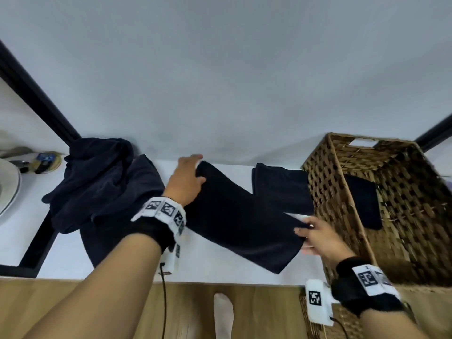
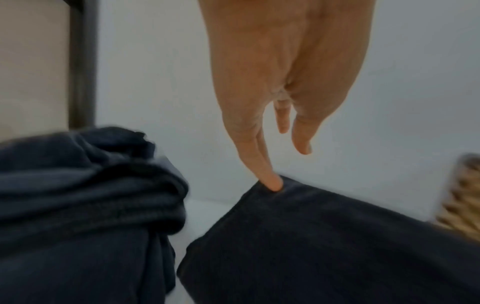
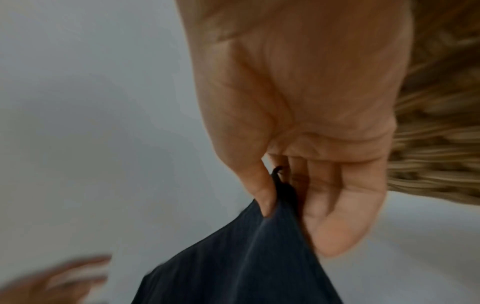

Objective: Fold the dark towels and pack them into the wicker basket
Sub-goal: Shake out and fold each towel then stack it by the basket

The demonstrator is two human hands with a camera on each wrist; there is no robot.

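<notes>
A dark towel [image 1: 239, 221] lies slantwise on the white table [image 1: 220, 267], partly lifted at its right end. My left hand [image 1: 188, 177] is at its far left corner; the left wrist view has the thumb [image 2: 272, 183] pressing on that corner of the towel [image 2: 324, 246] with the fingers straight. My right hand [image 1: 315, 233] pinches the towel's near right corner [image 3: 246, 257] between thumb [image 3: 259, 191] and fingers. The wicker basket [image 1: 325, 192] stands at the right with a folded dark towel [image 1: 364, 204] inside. Another folded towel [image 1: 281, 189] lies beside it.
A heap of unfolded dark towels [image 1: 97, 187] sits at the left, close to my left forearm. A black frame post [image 1: 36, 99] rises behind it, with a white rounded object [image 1: 7, 187] and small items [image 1: 44, 162] further left. Wooden floor [image 1: 97, 302] lies below the table's front edge.
</notes>
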